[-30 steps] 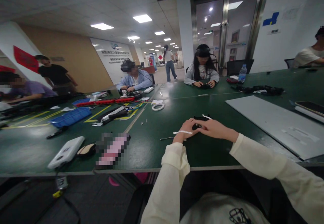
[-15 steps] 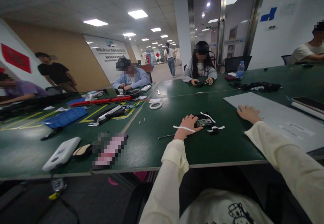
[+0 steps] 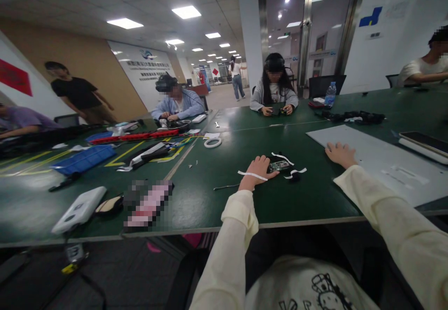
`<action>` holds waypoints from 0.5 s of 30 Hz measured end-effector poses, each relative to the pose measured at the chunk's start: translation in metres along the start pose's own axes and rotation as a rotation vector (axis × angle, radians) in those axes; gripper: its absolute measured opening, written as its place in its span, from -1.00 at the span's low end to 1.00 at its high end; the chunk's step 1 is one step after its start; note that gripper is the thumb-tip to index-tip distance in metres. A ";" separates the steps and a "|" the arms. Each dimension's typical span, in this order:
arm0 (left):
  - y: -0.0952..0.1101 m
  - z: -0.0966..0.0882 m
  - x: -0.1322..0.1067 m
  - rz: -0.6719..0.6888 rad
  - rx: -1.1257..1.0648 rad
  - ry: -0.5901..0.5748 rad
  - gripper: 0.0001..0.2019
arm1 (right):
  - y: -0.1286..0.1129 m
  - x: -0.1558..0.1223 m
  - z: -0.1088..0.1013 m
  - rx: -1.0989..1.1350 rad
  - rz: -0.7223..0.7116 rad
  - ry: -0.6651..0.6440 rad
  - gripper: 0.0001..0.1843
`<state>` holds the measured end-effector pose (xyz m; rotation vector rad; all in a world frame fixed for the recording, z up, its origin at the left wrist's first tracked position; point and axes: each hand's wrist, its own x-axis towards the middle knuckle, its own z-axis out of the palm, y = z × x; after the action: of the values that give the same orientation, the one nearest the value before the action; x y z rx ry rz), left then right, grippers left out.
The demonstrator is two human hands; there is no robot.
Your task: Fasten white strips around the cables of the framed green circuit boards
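My left hand (image 3: pixel 257 172) lies palm down on the green table, thumb apart from its fingers, at the left side of a small dark device with an exposed circuit board (image 3: pixel 279 166). Part of the device is hidden behind that hand, so whether it is gripped is unclear. A white strip (image 3: pixel 252 175) crosses the back of my left hand. Further right, my right hand (image 3: pixel 341 154) rests with spread fingers on the left part of a flat grey board (image 3: pixel 378 160). A small black piece with a white strip (image 3: pixel 296 174) lies just right of the device.
A thin rod (image 3: pixel 226 187) lies left of my left wrist. Beyond are a white tape roll (image 3: pixel 213 143) and a blue tray (image 3: pixel 84 159). A white device (image 3: pixel 80 209) sits near the left front edge. Across the table, a person (image 3: pixel 275 88) handles a dark object; a bottle (image 3: pixel 330 95) stands nearby.
The view has shifted slightly, so the table and objects appear a little further left and higher. Both hands stay in nearly the same places on the table and the grey board.
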<state>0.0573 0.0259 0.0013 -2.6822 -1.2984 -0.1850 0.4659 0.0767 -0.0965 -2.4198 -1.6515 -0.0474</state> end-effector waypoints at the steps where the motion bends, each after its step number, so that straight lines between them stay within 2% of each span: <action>1: 0.000 0.000 -0.001 -0.009 0.001 0.008 -0.44 | 0.000 0.000 0.000 -0.001 -0.001 0.001 -0.34; 9: -0.002 0.000 -0.004 -0.039 -0.005 0.149 -0.45 | -0.001 -0.003 -0.007 -0.001 -0.013 -0.031 -0.34; 15: -0.018 -0.006 -0.006 -0.190 -0.169 0.343 -0.58 | -0.002 -0.007 -0.013 -0.007 -0.016 -0.041 -0.34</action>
<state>0.0390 0.0314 0.0075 -2.4996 -1.4747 -0.7719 0.4625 0.0687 -0.0843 -2.4287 -1.6917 -0.0061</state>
